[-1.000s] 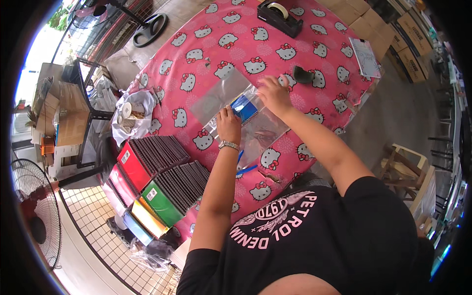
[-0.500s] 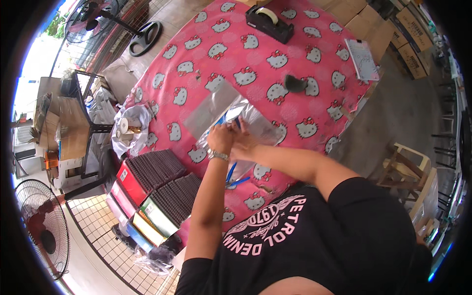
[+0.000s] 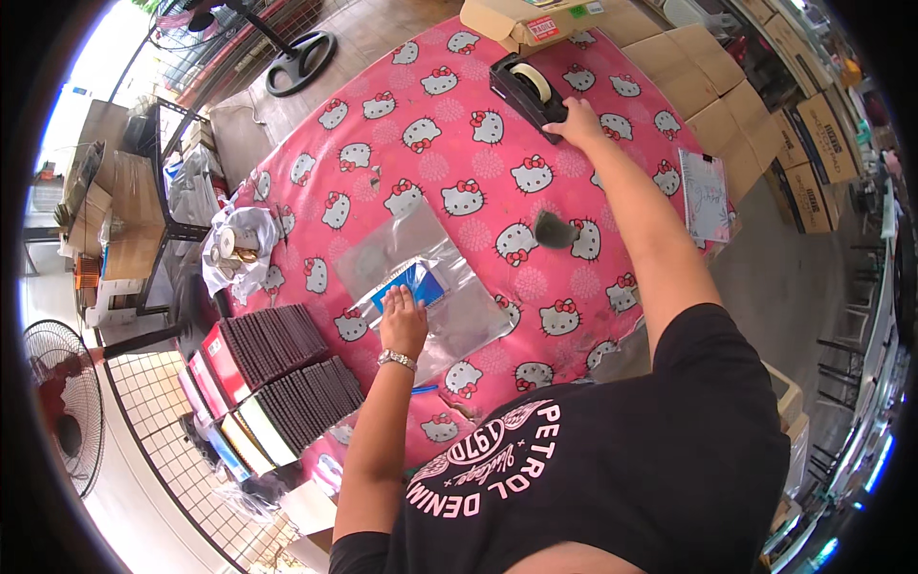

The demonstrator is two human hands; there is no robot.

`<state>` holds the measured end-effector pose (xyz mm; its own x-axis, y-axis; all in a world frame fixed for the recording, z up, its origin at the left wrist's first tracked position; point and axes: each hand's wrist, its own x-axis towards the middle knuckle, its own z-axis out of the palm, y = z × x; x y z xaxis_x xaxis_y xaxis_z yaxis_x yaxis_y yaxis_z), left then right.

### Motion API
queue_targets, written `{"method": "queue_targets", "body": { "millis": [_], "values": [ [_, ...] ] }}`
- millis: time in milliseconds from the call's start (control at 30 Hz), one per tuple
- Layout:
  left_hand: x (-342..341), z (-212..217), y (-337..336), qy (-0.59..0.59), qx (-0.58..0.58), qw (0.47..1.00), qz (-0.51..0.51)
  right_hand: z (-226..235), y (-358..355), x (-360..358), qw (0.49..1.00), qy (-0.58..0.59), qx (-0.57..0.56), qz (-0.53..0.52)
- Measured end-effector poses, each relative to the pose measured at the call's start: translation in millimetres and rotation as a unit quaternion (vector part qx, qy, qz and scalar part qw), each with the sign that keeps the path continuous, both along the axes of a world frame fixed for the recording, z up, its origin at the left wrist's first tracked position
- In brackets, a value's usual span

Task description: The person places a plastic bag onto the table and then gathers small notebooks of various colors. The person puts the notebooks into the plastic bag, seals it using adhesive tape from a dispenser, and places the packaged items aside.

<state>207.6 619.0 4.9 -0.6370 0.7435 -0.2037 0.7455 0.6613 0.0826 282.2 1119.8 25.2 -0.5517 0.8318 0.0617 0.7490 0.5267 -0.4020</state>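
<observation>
My left hand lies flat, fingers stretched out, on a blue-and-white flat item wrapped in clear plastic. The clear plastic sheet or bag spreads around it on the table. Far to the right, my right hand reaches the near end of a black tape dispenser. Its fingers close around that end; whether they pinch a strip of tape is too small to see. A roll of pale tape sits in the dispenser. Part of a blue tool or handle shows beside my left wrist.
A pink patterned cloth covers the table. Stacks of spiral-bound notebooks stand at left, near a white bag holding rolls. A dark lump and a white pad lie at right. A cardboard box sits at the far edge.
My right hand has left the plastic-wrapped item and moved far and right to the tape dispenser. My left hand has flattened onto the blue item. The view has shifted slightly.
</observation>
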Motion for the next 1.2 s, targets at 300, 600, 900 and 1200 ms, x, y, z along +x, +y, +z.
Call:
{"method": "queue_targets", "body": {
  "millis": [300,600,900,1200],
  "values": [
    [-1.4,-3.3,-13.9,-0.011,-0.019,0.999,-0.026,-24.3,-91.8,-46.2,0.932,0.222,-0.255,-0.127],
    [-1.9,-6.3,-25.7,-0.036,0.068,0.997,-0.014,-45.1,-140.0,-15.1,0.671,0.554,-0.474,-0.137],
    [-1.8,-20.1,-36.6,-0.036,0.123,0.992,-0.018,-9.3,-227.5,-89.2,0.465,0.365,-0.806,-0.041],
    [0.1,-28.3,-33.9,-0.018,0.192,0.981,-0.030,6.5,-325.9,-95.7,0.773,-0.206,-0.325,0.505]
  ]
}}
